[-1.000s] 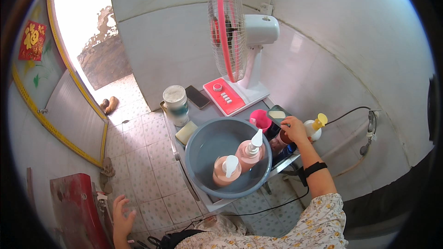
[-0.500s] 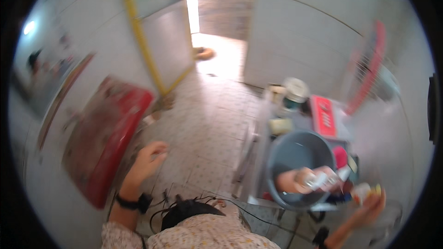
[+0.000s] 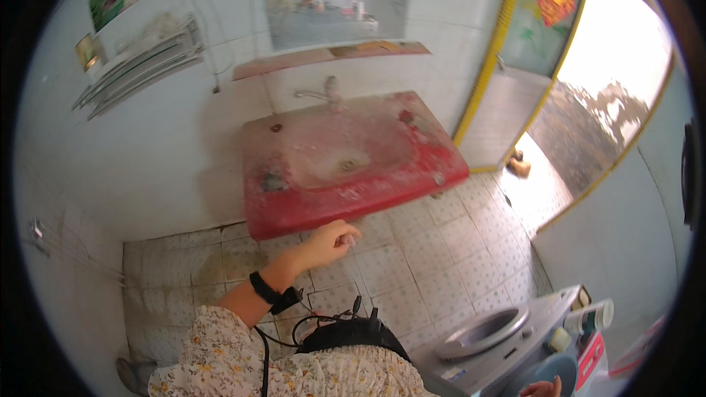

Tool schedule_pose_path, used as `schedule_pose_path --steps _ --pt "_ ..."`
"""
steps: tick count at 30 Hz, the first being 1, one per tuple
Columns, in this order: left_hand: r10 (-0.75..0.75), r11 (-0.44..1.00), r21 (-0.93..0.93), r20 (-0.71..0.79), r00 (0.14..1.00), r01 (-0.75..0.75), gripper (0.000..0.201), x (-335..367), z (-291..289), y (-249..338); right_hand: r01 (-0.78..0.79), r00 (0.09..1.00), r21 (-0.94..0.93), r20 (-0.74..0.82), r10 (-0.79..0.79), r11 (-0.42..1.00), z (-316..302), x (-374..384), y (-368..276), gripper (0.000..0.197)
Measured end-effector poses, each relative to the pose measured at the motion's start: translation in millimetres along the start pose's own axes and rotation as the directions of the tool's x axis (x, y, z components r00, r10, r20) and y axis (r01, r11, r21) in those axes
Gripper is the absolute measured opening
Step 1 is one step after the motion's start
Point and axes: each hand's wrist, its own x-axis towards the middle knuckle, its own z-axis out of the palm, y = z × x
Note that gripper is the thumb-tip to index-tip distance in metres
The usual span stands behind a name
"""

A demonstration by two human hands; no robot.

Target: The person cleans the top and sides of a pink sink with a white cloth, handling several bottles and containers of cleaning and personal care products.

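My left hand (image 3: 331, 242) is in front of the front edge of the red sink (image 3: 353, 195), its fingers loosely curled, with nothing visible in them. A black band (image 3: 268, 294) circles that wrist. Only part of my right hand (image 3: 542, 388) comes in at the lower right edge, over the grey-blue basin (image 3: 553, 369). Its visible fingers are apart and I see nothing between them; the rest is cut off by the frame. The basin sits on the grey front-loading washing machine (image 3: 507, 331).
A white-lidded jar (image 3: 594, 315) and a red-and-white box (image 3: 590, 362) stand near the basin. Above the sink are a faucet (image 3: 323, 94), a ledge (image 3: 331, 57) and a mirror (image 3: 334, 15). A yellow-framed door (image 3: 507, 66) stands open at the right. Black cables (image 3: 312, 320) hang at my waist.
My view has swung left, bringing the sink to the middle and the basin to the lower right. My right hand, which held a small white-and-yellow item, now shows only in part, without that item.
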Motion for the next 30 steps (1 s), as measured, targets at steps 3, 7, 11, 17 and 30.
schedule_pose_path --steps 3,7,11,17,30 --pt "-0.126 0.992 -0.035 -0.087 0.988 0.124 0.035 -25.9 -49.7 -29.6 -0.059 0.959 0.024 0.279 0.05 0.998 69.5 0.1 4.9 0.018" --pt "-0.139 0.989 0.02 -0.27 0.953 0.15 0.04 -61.4 -127.2 -70.4 -0.019 0.843 -0.217 0.521 0.133 0.976 155.5 -13.0 -44.8 0.026" --pt "-0.107 0.989 0.056 -0.382 0.918 0.138 0.04 -91.5 -180.8 -110.8 -0.224 0.767 -0.054 0.607 0.21 0.973 227.5 -40.9 -65.5 0.022" --pt "-0.345 0.935 -0.244 -0.456 0.82 0.257 0.027 -117.9 -215.9 -134.2 0.007 0.701 0.01 0.713 -0.012 1.0 288.9 -63.8 -101.9 0.016" --pt "-0.519 0.853 -0.249 -0.501 0.693 0.459 0.021 -161.4 -239.6 -128.6 -0.194 0.427 0.118 0.904 -0.024 0.974 399.5 -62.9 -83.9 0.019"
